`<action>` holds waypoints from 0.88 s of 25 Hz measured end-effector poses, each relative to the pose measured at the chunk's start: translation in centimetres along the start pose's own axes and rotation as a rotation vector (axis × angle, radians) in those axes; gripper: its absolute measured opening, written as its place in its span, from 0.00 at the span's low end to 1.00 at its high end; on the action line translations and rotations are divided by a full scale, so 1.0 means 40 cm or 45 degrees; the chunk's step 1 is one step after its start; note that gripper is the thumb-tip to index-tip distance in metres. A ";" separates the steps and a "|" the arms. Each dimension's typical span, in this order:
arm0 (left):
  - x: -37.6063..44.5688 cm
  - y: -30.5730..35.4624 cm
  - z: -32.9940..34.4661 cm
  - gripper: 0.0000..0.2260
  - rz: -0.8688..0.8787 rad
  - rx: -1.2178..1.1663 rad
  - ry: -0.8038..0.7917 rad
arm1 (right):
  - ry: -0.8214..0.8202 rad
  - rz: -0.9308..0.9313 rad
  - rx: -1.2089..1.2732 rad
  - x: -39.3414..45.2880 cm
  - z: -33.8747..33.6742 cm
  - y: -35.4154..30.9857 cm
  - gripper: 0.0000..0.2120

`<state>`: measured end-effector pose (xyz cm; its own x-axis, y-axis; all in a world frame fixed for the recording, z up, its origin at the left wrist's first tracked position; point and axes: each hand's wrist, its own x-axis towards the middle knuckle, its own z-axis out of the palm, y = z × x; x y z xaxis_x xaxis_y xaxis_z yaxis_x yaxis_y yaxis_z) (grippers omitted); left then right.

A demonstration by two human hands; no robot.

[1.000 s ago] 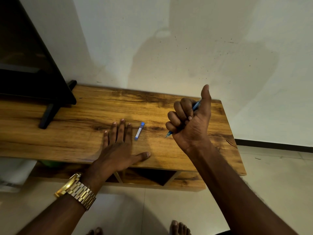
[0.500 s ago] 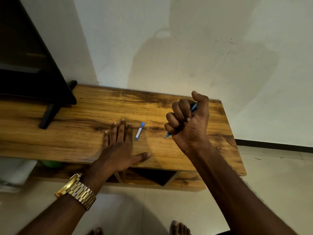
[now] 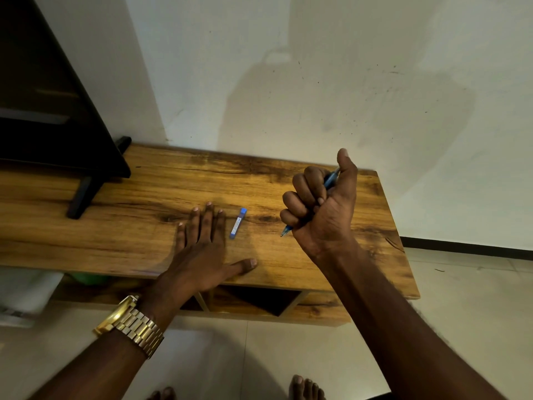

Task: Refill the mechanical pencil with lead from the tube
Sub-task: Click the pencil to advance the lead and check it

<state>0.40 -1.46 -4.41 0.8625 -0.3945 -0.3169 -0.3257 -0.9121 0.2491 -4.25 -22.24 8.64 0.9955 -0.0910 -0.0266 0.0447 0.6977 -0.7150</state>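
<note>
My right hand (image 3: 320,210) is raised above the wooden table (image 3: 144,226), fingers curled into a fist around the blue mechanical pencil (image 3: 331,179), thumb extended upward beside the cap end. The pencil tip projects from the bottom of the fist toward 7 o'clock. My left hand (image 3: 203,249) lies palm down on the table, fingers flat and together, thumb spread toward 3 o'clock, holding nothing. The lead tube (image 3: 238,223), blue-capped, lies on the table just beside my left fingertips at their 3 o'clock, between both hands; its contents cannot be determined.
</note>
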 end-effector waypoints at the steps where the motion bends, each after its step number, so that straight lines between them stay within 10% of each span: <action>1: 0.001 -0.002 0.001 0.65 0.000 0.000 -0.001 | -0.025 0.006 0.042 -0.003 -0.001 -0.002 0.34; 22: 0.010 -0.007 0.012 0.68 -0.001 -0.001 -0.004 | -0.110 -0.028 0.098 -0.002 -0.012 -0.002 0.29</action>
<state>0.63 -1.42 -5.05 0.8616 -0.3943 -0.3196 -0.3248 -0.9122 0.2497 -4.38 -22.63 8.39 0.9975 -0.0476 0.0514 0.0697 0.7492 -0.6587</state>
